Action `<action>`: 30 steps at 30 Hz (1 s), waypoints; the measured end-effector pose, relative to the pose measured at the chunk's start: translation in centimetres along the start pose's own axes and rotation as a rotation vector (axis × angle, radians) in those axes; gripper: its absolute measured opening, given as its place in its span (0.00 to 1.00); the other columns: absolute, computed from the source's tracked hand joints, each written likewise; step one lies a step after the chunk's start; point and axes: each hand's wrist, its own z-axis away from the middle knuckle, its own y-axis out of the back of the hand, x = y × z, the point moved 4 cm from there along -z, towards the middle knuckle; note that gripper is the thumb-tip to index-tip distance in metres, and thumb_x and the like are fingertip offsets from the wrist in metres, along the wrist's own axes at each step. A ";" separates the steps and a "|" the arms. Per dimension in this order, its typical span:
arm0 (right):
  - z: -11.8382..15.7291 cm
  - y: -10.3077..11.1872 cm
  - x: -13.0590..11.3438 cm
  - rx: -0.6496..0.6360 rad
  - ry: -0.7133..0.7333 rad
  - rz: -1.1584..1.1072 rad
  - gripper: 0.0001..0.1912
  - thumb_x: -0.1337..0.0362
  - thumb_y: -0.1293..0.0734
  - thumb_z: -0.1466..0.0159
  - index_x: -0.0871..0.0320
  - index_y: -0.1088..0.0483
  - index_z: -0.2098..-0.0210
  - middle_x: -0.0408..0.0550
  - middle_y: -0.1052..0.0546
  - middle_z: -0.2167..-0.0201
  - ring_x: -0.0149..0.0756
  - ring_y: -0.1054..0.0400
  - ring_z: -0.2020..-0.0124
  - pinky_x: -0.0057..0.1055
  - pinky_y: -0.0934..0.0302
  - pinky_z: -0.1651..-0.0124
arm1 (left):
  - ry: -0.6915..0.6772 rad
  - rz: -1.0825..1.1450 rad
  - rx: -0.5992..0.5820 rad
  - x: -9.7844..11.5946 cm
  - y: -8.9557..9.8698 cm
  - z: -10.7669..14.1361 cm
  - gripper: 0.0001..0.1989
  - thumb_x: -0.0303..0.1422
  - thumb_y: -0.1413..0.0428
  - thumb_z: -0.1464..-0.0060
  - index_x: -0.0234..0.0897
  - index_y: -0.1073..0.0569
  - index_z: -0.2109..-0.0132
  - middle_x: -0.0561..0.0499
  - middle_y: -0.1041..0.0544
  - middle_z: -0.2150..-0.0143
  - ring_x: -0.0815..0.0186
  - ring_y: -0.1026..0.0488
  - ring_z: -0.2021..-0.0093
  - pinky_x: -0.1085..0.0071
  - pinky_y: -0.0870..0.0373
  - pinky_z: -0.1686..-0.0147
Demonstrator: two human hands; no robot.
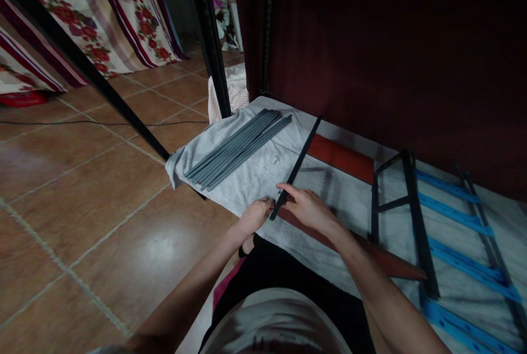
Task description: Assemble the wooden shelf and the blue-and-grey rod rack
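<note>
A long black bar (302, 160) runs across the grey cloth, close to the ends of two reddish-brown boards. My right hand (307, 207) grips it near its front end, the index finger lying over the top. Close against that same end, on the left side, my left hand (257, 214) is closed with its fingertips pinched together; what it holds there is too small to make out. One reddish-brown board (341, 157) lies at the back, and the other board (391, 260) passes under my right forearm. Small dark metal pieces (277, 160) rest on the cloth beside the bar.
A bundle of grey rods (236, 148) lies on the grey cloth (257, 178) to the left. At the right stand a black frame (418, 222) and blue slats (457, 214). Black posts (212, 41) rise at the left, and a dark red panel (391, 68) closes the back.
</note>
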 end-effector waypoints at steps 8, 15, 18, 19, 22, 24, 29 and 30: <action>0.0 0.0 0.0 0.013 0.019 0.006 0.24 0.63 0.39 0.36 0.49 0.37 0.40 0.44 0.21 0.60 0.36 0.27 0.60 0.28 0.41 0.59 | -0.032 -0.027 -0.028 0.2 0.2 0.0 0.10 0.27 0.53 0.40 0.35 0.27 0.59 0.47 0.26 0.60 0.66 0.26 0.63 0.72 0.31 0.61; 0.0 -0.2 0.2 0.011 0.012 0.011 0.25 0.63 0.39 0.37 0.49 0.38 0.40 0.45 0.21 0.58 0.36 0.28 0.59 0.28 0.41 0.58 | 0.050 -0.110 -0.035 0.8 0.3 -0.1 0.12 0.27 0.54 0.40 0.34 0.27 0.55 0.46 0.26 0.59 0.64 0.25 0.62 0.71 0.30 0.61; 0.0 -0.2 0.2 0.005 0.006 0.010 0.25 0.65 0.39 0.37 0.49 0.38 0.39 0.45 0.22 0.56 0.35 0.28 0.58 0.28 0.41 0.57 | 0.040 -0.091 -0.027 0.7 0.3 -0.1 0.12 0.25 0.53 0.42 0.35 0.28 0.53 0.46 0.25 0.57 0.64 0.25 0.60 0.72 0.31 0.60; 0.0 -0.2 0.2 0.004 0.003 0.009 0.25 0.65 0.39 0.37 0.49 0.38 0.39 0.44 0.22 0.56 0.35 0.28 0.58 0.28 0.41 0.57 | 0.032 -0.083 -0.035 0.6 0.3 -0.1 0.12 0.26 0.52 0.42 0.35 0.28 0.54 0.46 0.26 0.57 0.64 0.25 0.60 0.72 0.31 0.60; 0.0 -0.2 0.3 -0.004 0.006 0.006 0.26 0.65 0.40 0.36 0.49 0.39 0.39 0.44 0.22 0.56 0.35 0.28 0.58 0.27 0.40 0.57 | 0.006 -0.063 -0.060 0.2 0.3 -0.2 0.11 0.27 0.52 0.41 0.35 0.26 0.57 0.46 0.26 0.59 0.65 0.25 0.61 0.72 0.30 0.60; 0.1 -0.1 0.3 -0.011 0.012 0.015 0.26 0.65 0.40 0.36 0.49 0.40 0.39 0.44 0.22 0.57 0.35 0.28 0.58 0.27 0.40 0.57 | 0.011 -0.067 -0.063 0.2 0.4 -0.2 0.11 0.27 0.53 0.41 0.35 0.25 0.58 0.46 0.25 0.59 0.65 0.25 0.62 0.71 0.30 0.60; 1.1 -0.1 0.0 0.021 0.048 0.087 0.29 0.66 0.41 0.35 0.50 0.46 0.35 0.46 0.22 0.55 0.38 0.27 0.57 0.32 0.37 0.55 | 0.083 -0.133 -0.081 0.7 0.5 -0.2 0.12 0.27 0.54 0.40 0.33 0.26 0.57 0.45 0.25 0.59 0.65 0.25 0.62 0.72 0.30 0.60; 1.6 -0.1 0.0 0.061 0.050 0.104 0.29 0.66 0.41 0.34 0.51 0.48 0.34 0.47 0.23 0.53 0.39 0.28 0.55 0.34 0.36 0.54 | 0.086 -0.142 -0.080 0.7 0.4 -0.2 0.12 0.27 0.54 0.40 0.33 0.26 0.56 0.45 0.25 0.59 0.65 0.25 0.62 0.72 0.30 0.60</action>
